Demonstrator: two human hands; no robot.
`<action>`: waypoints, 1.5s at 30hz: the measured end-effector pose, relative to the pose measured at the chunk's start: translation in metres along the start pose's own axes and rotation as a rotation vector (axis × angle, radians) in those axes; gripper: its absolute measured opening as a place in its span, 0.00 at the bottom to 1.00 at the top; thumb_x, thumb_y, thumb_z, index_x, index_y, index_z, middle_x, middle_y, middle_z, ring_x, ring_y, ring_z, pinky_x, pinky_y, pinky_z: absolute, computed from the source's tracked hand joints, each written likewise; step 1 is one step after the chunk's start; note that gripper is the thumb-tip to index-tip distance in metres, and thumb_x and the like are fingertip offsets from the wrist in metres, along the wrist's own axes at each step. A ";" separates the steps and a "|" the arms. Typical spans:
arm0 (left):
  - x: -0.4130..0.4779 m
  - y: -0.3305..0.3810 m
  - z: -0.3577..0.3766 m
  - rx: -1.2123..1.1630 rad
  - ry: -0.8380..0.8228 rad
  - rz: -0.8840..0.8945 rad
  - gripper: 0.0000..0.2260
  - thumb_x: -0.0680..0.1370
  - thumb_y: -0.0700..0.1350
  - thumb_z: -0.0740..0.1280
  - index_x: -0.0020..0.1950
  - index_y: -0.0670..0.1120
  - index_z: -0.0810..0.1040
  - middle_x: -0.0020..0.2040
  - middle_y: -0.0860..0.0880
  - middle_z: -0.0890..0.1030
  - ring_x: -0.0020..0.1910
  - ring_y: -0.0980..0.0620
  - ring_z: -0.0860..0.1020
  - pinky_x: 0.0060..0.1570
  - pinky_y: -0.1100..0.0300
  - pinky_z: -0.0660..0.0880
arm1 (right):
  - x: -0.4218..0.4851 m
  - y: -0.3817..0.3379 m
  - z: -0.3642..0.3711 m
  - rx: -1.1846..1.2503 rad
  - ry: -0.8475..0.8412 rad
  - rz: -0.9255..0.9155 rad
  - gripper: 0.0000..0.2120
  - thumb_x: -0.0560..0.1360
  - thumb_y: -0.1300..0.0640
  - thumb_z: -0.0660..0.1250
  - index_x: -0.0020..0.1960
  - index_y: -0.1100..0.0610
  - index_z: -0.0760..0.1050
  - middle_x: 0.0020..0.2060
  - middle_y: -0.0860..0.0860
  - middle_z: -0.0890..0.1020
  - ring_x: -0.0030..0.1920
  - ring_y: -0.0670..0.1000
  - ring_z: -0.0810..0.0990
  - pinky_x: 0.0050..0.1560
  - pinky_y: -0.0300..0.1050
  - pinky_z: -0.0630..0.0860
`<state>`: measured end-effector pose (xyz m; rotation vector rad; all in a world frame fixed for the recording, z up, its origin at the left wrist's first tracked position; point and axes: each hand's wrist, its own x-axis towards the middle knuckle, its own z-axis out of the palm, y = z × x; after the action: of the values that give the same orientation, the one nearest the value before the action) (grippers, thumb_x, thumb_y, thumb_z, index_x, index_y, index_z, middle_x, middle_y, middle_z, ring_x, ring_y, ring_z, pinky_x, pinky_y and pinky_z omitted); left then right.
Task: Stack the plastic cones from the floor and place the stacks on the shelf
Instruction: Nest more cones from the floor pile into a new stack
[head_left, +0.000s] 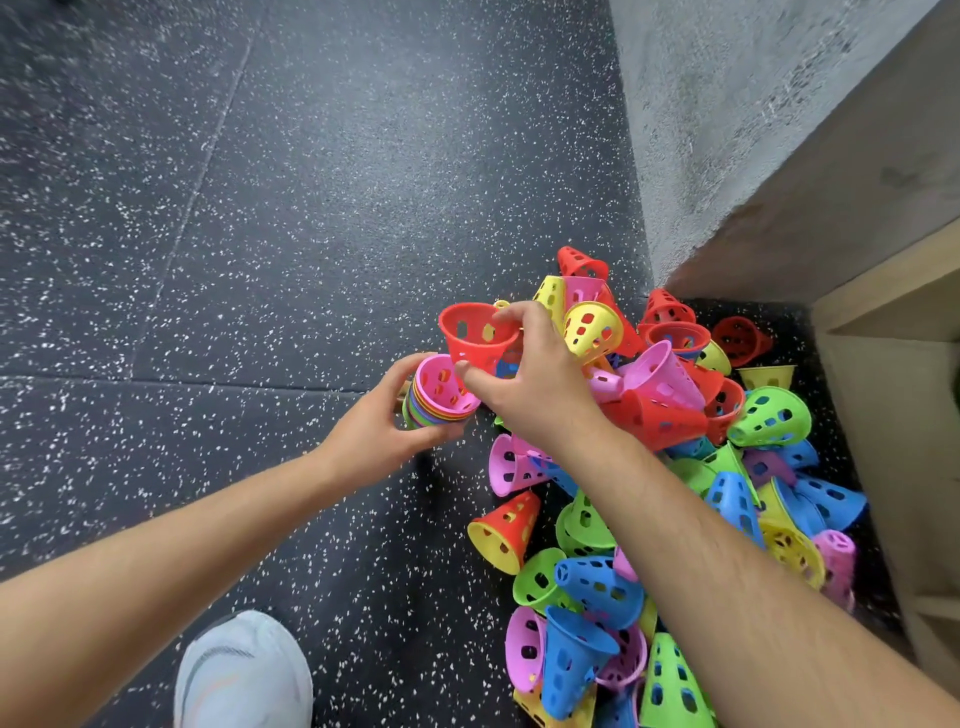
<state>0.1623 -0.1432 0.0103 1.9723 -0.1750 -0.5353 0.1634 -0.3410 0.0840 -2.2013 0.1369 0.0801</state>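
My left hand (379, 426) grips a stack of nested cones (441, 397), wide ends up, with a pink cone innermost. My right hand (535, 379) pinches a red cone (475, 332) by its rim, just above and to the right of the stack, wide end up and tilted. Below and to the right of both hands lies a loose pile of cones (675, 467) in red, yellow, pink, green and blue on the floor.
Dark speckled rubber floor (260, 234) spreads to the left. A grey wall (727, 130) rises behind the pile. A wooden shelf unit (893, 322) stands at the right edge. My light shoe (244, 670) is at the bottom left.
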 end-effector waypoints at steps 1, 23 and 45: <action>0.000 -0.001 0.000 -0.003 0.001 -0.001 0.34 0.71 0.53 0.82 0.70 0.68 0.68 0.55 0.64 0.84 0.56 0.60 0.83 0.63 0.55 0.77 | -0.001 0.001 0.002 -0.008 -0.009 -0.008 0.24 0.70 0.51 0.77 0.58 0.51 0.68 0.54 0.47 0.76 0.50 0.45 0.77 0.47 0.30 0.71; 0.018 -0.007 -0.004 -0.014 -0.023 -0.006 0.34 0.71 0.53 0.82 0.71 0.66 0.68 0.57 0.64 0.83 0.57 0.62 0.81 0.56 0.64 0.73 | 0.053 0.044 0.002 -1.041 -0.250 -0.296 0.26 0.74 0.60 0.67 0.71 0.47 0.70 0.71 0.51 0.69 0.69 0.57 0.66 0.72 0.51 0.56; 0.017 -0.010 -0.001 0.014 0.007 -0.018 0.34 0.69 0.58 0.81 0.65 0.77 0.64 0.57 0.69 0.81 0.58 0.65 0.80 0.58 0.61 0.75 | 0.032 0.025 -0.010 -0.127 0.260 -0.333 0.05 0.78 0.62 0.67 0.53 0.57 0.78 0.49 0.51 0.80 0.51 0.52 0.76 0.54 0.41 0.68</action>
<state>0.1764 -0.1438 -0.0035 1.9909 -0.1578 -0.5400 0.1921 -0.3660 0.0669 -2.3235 -0.0944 -0.3927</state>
